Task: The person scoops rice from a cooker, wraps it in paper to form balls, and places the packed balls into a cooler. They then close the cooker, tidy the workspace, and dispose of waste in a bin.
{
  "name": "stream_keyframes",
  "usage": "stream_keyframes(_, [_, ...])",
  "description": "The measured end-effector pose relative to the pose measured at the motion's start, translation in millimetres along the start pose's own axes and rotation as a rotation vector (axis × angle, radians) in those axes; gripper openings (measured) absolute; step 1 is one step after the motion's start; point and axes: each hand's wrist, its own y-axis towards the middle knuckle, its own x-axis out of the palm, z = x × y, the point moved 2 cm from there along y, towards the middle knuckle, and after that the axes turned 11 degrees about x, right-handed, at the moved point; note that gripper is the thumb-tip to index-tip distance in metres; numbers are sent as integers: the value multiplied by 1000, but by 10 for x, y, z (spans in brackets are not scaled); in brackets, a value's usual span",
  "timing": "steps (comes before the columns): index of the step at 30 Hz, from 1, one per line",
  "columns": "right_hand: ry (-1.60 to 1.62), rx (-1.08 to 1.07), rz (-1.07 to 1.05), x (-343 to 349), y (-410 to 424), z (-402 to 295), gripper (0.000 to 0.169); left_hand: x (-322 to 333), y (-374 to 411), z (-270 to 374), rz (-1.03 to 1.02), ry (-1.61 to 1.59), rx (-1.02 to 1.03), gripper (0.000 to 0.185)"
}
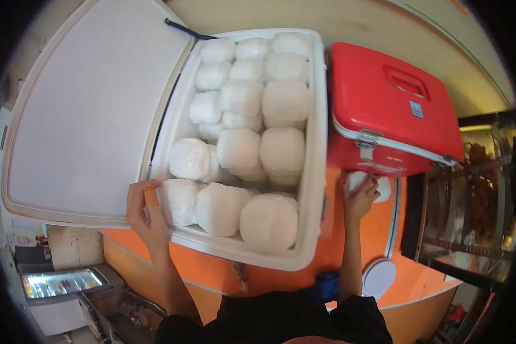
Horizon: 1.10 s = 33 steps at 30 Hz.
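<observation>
Before me stands a white cooler box [311,241] with its lid [86,112] swung back to the left. Rows of pale, rounded pieces that look like trimmed coconuts [239,148] in clear film fill it. At the box's left front corner, my left hand [145,213] has bent fingers beside a wrapped coconut [181,202]; whether it grips that piece or the rim is unclear. On the orange counter, my right hand [359,198] curls around a white rounded piece [356,178], partly hidden by the fingers. A second white piece [383,190] sits just right of it.
A closed red cooler [382,94] with a metal latch stands right of the white box. Further right is a dark-framed glass case [468,193]. A round white object [379,275] and blue item [327,286] lie on the orange counter [279,284]. A glass-topped freezer [64,286] stands lower left.
</observation>
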Motion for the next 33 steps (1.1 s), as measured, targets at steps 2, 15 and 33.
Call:
stream_keyframes(2, [-22, -42, 56, 58, -68, -22, 75, -8, 9, -19, 16, 2, -1, 19])
stream_keyframes(15, [-103, -3, 15, 263, -112, 44, 85, -17, 8, -37, -65, 34, 69, 17])
stream_keyframes(33, [-66, -33, 128, 402, -115, 118, 85, 57, 17, -36, -71, 136, 16, 35])
